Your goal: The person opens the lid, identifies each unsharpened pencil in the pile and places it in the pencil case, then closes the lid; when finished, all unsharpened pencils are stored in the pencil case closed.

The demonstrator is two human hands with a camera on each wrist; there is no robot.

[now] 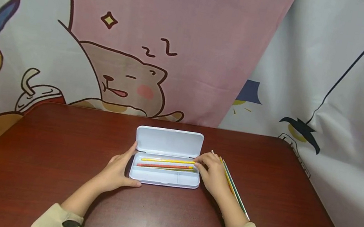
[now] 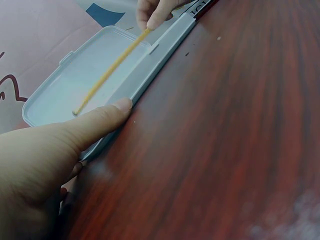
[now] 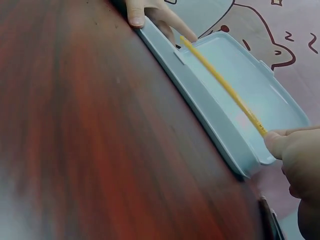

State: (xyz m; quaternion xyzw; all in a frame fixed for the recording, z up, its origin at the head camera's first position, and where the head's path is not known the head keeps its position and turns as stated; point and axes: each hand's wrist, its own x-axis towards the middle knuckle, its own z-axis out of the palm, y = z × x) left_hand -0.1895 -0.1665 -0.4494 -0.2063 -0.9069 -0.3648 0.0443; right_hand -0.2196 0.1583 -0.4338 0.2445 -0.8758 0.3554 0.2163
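A pale blue-white pencil case (image 1: pixel 162 181) lies on the table with its lid (image 1: pixel 168 141) raised at the back. My left hand (image 1: pixel 117 168) spans the case's left end, its fingers spread; in the left wrist view the thumb (image 2: pixel 102 122) presses the front edge. Between thumb and fingertips, my right hand (image 1: pixel 212 172) pinches the right end of a yellow pencil (image 1: pixel 167 161). In both wrist views this pencil (image 3: pixel 225 85) slants up above the case's rim. A red-orange pencil (image 1: pixel 159 166) lies in the long compartment with a darker olive one (image 1: pixel 173 169) beside it.
More pencils (image 1: pixel 238 194), yellow, green and pale, lie to the right of the case, partly behind my right forearm. The brown table (image 1: pixel 166 214) ends at the back against a printed curtain (image 1: pixel 209 54).
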